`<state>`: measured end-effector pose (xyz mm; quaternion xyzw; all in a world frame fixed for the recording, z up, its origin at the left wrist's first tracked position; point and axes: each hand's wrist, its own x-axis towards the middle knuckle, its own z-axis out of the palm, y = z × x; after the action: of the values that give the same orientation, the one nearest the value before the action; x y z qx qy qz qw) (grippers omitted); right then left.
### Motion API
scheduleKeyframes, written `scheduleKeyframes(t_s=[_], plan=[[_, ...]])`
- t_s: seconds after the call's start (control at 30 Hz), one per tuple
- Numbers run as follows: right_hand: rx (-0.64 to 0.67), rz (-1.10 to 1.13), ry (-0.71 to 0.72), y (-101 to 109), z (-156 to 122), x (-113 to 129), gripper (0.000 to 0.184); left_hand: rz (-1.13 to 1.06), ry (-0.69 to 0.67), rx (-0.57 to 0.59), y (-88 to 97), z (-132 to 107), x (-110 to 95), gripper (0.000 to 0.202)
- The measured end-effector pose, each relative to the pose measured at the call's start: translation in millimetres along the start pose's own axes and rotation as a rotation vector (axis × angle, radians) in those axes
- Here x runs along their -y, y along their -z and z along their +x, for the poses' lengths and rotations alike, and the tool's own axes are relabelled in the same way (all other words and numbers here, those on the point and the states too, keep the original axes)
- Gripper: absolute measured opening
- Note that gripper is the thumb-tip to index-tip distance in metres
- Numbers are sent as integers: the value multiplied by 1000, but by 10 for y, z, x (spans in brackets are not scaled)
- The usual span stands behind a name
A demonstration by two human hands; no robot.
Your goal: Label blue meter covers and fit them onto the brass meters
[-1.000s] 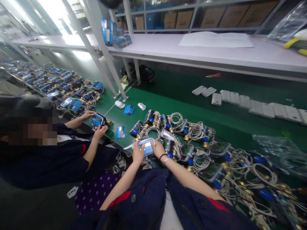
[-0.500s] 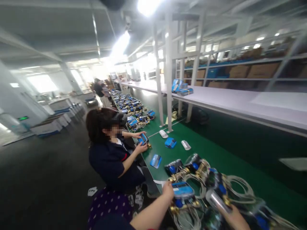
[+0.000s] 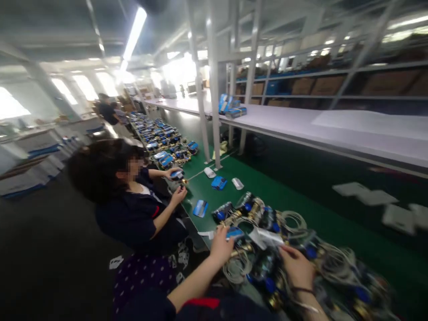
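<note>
Near the near edge of the green tabletop (image 3: pixel 257 176), the left hand (image 3: pixel 222 245) is holding the near end of a blue panel (image 3: pixel 236 232), its fingers lying bent around that end with barely a gap; the right hand (image 3: pixel 297 265) is pinching one end of a pale film (image 3: pixel 269 237) between thumb and forefinger, well to the panel's right; blur is hiding its other fingertips.

Grey coiled cables (image 3: pixel 237 267) and dark meters with blue caps (image 3: pixel 267 265) are crowding the space beneath and between both hands, spreading along the near edge towards the right; more meters are standing just beyond, cluttering the way to the far edge; past the left hand, a loose blue card (image 3: pixel 200 208) is lying near the near edge, a blue stack (image 3: pixel 219 183) farther in, with white rolls (image 3: pixel 209 172) sitting on either side of it.

White posts (image 3: pixel 214 89) are rising from the tabletop and breaking up its length; a pale shelf (image 3: pixel 284 118) is overhanging the far side, carrying banded blue packs (image 3: pixel 230 107); flat white pieces (image 3: pixel 351 189) are resting beneath it; a co-worker (image 3: pixel 130 218) is sitting at the near edge, handling another meter (image 3: pixel 176 174).
</note>
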<state>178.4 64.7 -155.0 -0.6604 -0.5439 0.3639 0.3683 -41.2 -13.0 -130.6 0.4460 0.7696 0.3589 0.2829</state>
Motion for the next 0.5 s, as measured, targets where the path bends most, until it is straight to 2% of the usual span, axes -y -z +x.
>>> scheduleKeyframes(t_s=[0.1,0.23,0.37,0.5], plan=[[-20,63,20,-8,-122,141,22,-155,-104,68,31,94,-150,38],[-48,142,14,-8,-67,-40,23,-253,-90,202,-120,182,-195,34],[-42,262,21,-35,-13,-145,27,-250,-11,315,-469,243,-169,30],[-71,300,26,-47,-41,-139,22,-250,109,374,-904,485,-214,42]])
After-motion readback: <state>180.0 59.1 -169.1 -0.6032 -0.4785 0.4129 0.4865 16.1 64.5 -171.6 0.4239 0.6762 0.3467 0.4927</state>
